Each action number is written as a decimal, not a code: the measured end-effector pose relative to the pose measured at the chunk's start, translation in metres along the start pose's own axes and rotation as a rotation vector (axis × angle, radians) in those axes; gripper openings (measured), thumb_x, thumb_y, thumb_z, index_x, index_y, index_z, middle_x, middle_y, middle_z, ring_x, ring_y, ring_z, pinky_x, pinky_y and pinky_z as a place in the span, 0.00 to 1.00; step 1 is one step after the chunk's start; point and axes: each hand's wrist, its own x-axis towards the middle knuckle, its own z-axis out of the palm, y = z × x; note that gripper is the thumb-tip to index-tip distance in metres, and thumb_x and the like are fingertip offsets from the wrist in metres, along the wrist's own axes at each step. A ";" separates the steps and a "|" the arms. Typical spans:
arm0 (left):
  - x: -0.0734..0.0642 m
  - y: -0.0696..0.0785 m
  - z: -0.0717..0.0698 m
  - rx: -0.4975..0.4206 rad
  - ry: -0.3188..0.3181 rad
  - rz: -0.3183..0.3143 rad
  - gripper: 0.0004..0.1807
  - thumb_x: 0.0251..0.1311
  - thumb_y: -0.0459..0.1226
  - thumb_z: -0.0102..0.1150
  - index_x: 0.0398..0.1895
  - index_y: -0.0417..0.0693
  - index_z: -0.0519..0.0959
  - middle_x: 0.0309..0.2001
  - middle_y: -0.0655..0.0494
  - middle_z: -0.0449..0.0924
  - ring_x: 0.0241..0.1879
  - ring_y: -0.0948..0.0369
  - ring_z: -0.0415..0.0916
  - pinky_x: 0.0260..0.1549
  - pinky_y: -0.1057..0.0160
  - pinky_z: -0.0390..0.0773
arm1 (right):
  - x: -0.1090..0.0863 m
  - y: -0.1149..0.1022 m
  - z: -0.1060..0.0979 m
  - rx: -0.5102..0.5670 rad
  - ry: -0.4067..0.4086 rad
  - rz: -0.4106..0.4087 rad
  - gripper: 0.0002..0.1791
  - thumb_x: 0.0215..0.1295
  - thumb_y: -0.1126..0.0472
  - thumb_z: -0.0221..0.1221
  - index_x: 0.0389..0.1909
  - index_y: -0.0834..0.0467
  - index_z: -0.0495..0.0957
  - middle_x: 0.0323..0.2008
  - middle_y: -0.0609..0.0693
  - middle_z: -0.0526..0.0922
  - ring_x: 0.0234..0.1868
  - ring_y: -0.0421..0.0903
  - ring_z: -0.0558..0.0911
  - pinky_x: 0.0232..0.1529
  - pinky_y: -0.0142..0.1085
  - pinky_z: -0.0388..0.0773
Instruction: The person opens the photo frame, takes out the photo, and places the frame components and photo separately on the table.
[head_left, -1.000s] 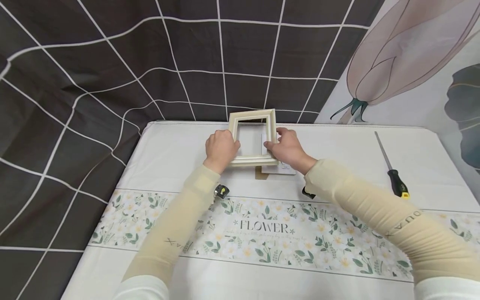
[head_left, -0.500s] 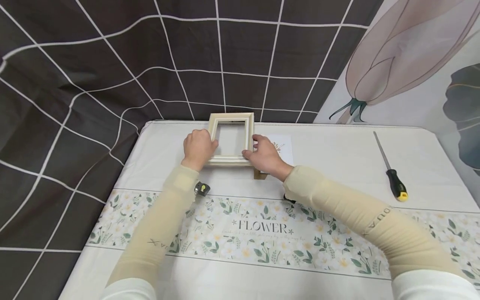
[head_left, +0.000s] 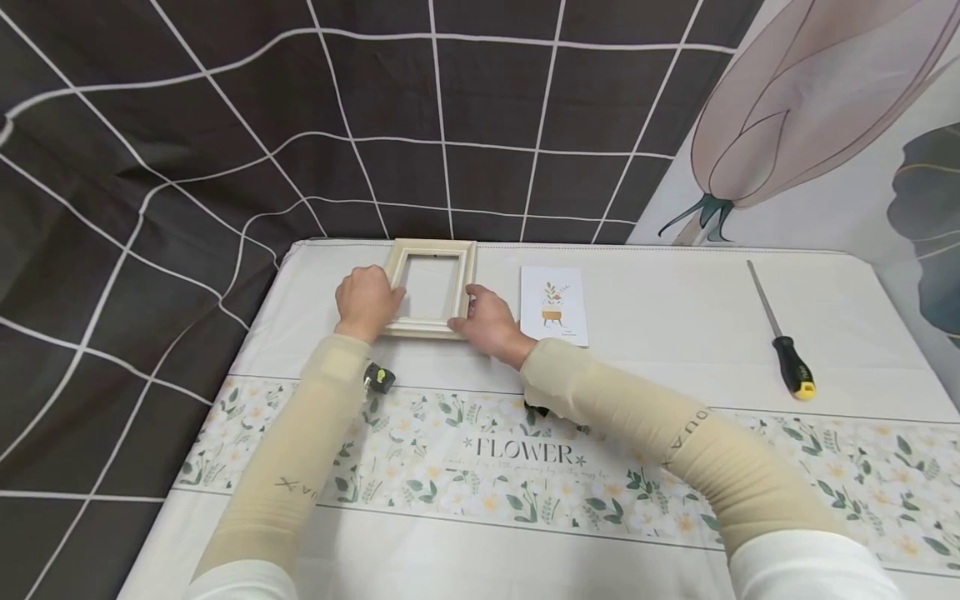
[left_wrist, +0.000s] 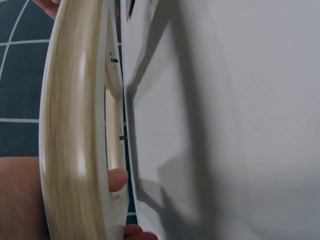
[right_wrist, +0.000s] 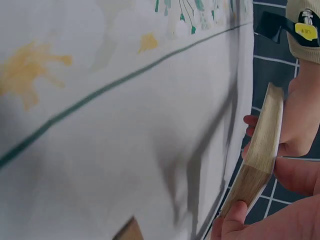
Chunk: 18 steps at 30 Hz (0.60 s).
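Observation:
A cream picture frame (head_left: 433, 247) with an open middle is held between both hands near the table's back left edge. My left hand (head_left: 363, 302) grips its left side, thumb on the front face and fingers wrapped behind. On the other side my right hand (head_left: 493, 325) pinches the lower right corner. In the left wrist view the frame (left_wrist: 70, 120) is edge-on above the white cloth, with small dark tabs (left_wrist: 114, 60) on its back. The right wrist view shows the frame's wood-grained edge (right_wrist: 265, 132) between the two hands. A white card (head_left: 553, 306) with a potted-plant print lies right of it.
A long tool with a grey shaft and a black and yellow handle (head_left: 793, 368) lies at the right. A flower-printed band (head_left: 525, 492) crosses the white tablecloth. Dark gridded curtain (head_left: 495, 108) hangs behind and left. A brown corner (right_wrist: 129, 231) shows in the right wrist view.
Both hands have carried the picture frame to the left and lower, off the printed card. The card, partly covered before, is now almost fully in sight.

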 end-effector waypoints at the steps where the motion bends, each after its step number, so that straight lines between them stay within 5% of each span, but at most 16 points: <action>1: 0.000 -0.001 0.001 0.003 -0.003 -0.008 0.20 0.62 0.44 0.64 0.25 0.34 0.82 0.28 0.36 0.83 0.30 0.41 0.82 0.29 0.44 0.80 | 0.001 0.000 0.002 0.009 -0.004 0.003 0.40 0.67 0.63 0.62 0.75 0.69 0.55 0.60 0.66 0.76 0.64 0.56 0.75 0.64 0.44 0.74; 18: -0.004 -0.017 0.010 0.044 -0.061 -0.114 0.21 0.67 0.42 0.59 0.40 0.26 0.83 0.34 0.30 0.83 0.35 0.38 0.83 0.33 0.42 0.82 | 0.014 -0.002 0.036 0.009 0.034 -0.017 0.39 0.65 0.66 0.63 0.74 0.71 0.57 0.65 0.67 0.72 0.68 0.58 0.72 0.69 0.45 0.68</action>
